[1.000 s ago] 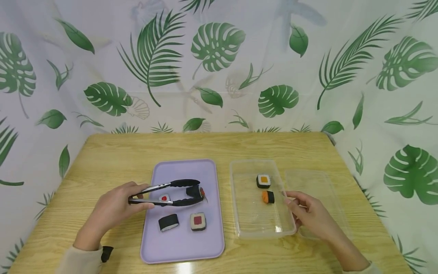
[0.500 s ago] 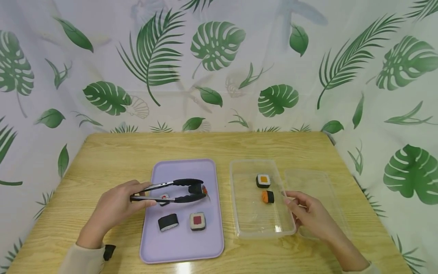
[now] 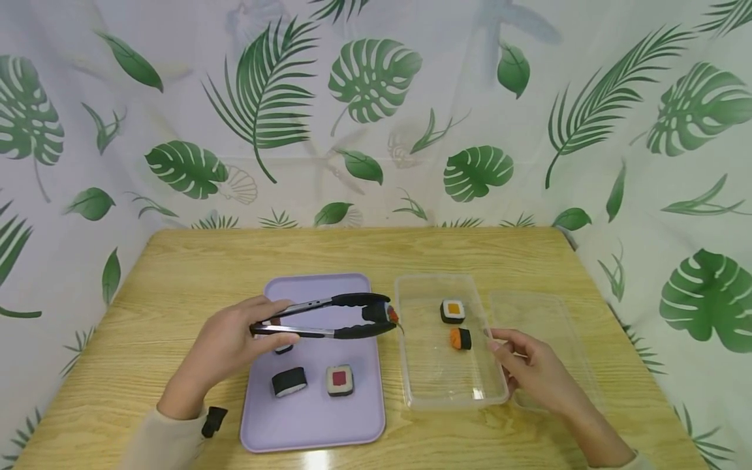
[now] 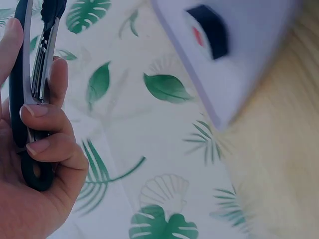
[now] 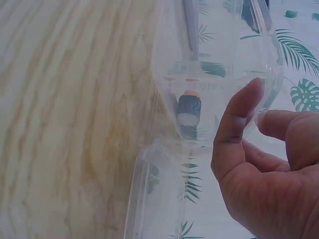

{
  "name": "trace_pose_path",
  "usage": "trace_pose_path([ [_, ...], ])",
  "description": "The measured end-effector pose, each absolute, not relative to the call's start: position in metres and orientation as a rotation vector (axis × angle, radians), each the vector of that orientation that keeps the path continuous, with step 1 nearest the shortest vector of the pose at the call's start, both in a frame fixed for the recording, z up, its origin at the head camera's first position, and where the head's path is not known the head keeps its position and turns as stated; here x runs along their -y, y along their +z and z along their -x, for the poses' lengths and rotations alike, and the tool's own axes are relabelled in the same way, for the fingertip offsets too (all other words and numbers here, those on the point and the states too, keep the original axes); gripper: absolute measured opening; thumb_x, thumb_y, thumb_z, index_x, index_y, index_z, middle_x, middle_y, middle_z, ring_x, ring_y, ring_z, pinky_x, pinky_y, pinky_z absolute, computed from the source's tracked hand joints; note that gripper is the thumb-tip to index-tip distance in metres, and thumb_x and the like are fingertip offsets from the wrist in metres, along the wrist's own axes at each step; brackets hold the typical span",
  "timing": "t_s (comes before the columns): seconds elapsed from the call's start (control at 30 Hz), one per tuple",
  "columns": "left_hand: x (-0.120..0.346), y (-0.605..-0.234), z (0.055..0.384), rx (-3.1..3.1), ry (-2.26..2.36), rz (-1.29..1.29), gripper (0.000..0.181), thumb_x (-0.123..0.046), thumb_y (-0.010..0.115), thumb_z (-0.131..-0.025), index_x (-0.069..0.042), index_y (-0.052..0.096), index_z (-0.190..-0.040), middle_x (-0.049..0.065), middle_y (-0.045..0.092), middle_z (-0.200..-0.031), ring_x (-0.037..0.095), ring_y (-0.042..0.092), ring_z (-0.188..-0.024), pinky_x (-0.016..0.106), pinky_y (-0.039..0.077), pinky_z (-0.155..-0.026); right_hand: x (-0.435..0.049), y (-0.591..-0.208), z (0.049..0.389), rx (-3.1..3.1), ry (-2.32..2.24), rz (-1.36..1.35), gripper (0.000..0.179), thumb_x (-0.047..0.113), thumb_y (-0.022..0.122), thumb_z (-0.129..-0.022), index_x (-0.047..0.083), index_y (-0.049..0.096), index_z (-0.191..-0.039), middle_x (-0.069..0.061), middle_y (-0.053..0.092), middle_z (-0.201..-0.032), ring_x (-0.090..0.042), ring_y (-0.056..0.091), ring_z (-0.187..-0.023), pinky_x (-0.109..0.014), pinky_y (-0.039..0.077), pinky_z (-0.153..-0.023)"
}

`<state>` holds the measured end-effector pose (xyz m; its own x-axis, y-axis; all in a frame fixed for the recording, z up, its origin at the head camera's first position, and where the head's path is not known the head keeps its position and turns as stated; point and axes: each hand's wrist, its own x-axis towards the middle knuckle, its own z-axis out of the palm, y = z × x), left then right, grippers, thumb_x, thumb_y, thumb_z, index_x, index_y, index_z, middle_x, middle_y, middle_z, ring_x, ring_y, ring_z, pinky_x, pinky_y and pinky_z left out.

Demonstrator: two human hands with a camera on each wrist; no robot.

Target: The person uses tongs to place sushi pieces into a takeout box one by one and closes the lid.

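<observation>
In the head view my left hand (image 3: pixel 235 336) grips black-and-silver tongs (image 3: pixel 360 299). Their black tips squeeze a dark-wrapped sushi roll (image 3: pixel 374 313) with an orange-red end, held over the gap between the lilac tray (image 3: pixel 311 424) and the clear plastic container (image 3: pixel 437 399). My right hand (image 3: pixel 537 372) pinches the container's right rim. Inside lie a sushi roll with a yellow-orange centre (image 3: pixel 452 311) and an orange-topped sushi piece (image 3: pixel 461 338). The tray bears a black-wrapped sushi piece (image 3: pixel 289 382), a square roll with a red centre (image 3: pixel 339 380) and another roll (image 3: pixel 284 348), partly hidden by my left hand.
A clear lid (image 3: pixel 549 320) lies flat just right of the container, partly under my right hand. The wooden table (image 3: pixel 352 251) ends at the back against a leaf-print cloth (image 3: pixel 382 189).
My left hand has moved right with the tongs and the sushi roll, from over the tray to beside the container's left rim. My right hand has stayed at the container.
</observation>
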<state>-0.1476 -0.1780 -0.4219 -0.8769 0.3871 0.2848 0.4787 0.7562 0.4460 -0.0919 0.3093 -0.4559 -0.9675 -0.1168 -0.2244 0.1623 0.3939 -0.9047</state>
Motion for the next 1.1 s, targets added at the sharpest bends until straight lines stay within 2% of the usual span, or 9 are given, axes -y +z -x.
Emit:
trace_pose_path([
  [0.17,0.151,-0.412,0.147,2.713,-0.797,0.808,0.057,-0.050,0.086,-0.083,-0.025,0.075,-0.132,-0.013,0.067,-0.093,0.006,0.052,-0.069,0.023,0.044,-0.064,-0.310,-0.456,0.091,-2.406,-1.609,-0.019,0.055,0.027,0.054,-0.112,-0.007,0.043,-0.154,-0.011,0.062,-0.098,-0.012,0.061,-0.067,-0.034,0.060,-0.058],
  [0.37,0.110,-0.409,0.145,2.680,-0.731,0.969,0.055,-0.056,0.084,-0.083,-0.026,0.076,-0.128,-0.016,0.066,-0.092,0.003,0.050,-0.066,0.019,0.042,-0.061,-0.311,-0.457,0.091,-2.408,-1.613,-0.025,0.056,0.028,0.054,-0.112,-0.007,0.043,-0.154,-0.012,0.061,-0.099,-0.012,0.061,-0.068,-0.034,0.060,-0.058],
  [0.6,0.074,-0.412,0.142,2.691,-0.621,1.071,0.056,-0.063,0.081,-0.081,-0.029,0.077,-0.125,-0.017,0.066,-0.091,0.000,0.054,-0.070,0.020,0.044,-0.060,-0.310,-0.457,0.091,-2.433,-1.626,-0.003,0.052,0.024,0.056,-0.111,-0.007,0.047,-0.151,-0.010,0.062,-0.096,-0.010,0.061,-0.066,-0.033,0.060,-0.057],
  [0.83,0.055,-0.419,0.142,2.685,-0.544,1.163,0.055,-0.061,0.081,-0.083,-0.026,0.077,-0.125,-0.011,0.073,-0.100,0.002,0.056,-0.070,0.021,0.042,-0.055,-0.309,-0.458,0.092,-2.426,-1.628,-0.023,0.053,0.024,0.056,-0.111,-0.008,0.047,-0.151,-0.012,0.061,-0.097,-0.010,0.062,-0.067,-0.032,0.060,-0.057],
  [1.1,0.045,-0.424,0.142,2.725,-0.513,1.182,0.055,-0.062,0.080,-0.084,-0.027,0.076,-0.126,-0.010,0.070,-0.096,0.003,0.050,-0.067,0.021,0.038,-0.053,-0.310,-0.459,0.092,-2.415,-1.624,-0.025,0.054,0.026,0.055,-0.111,-0.007,0.046,-0.152,-0.012,0.061,-0.099,-0.011,0.061,-0.066,-0.033,0.059,-0.057],
])
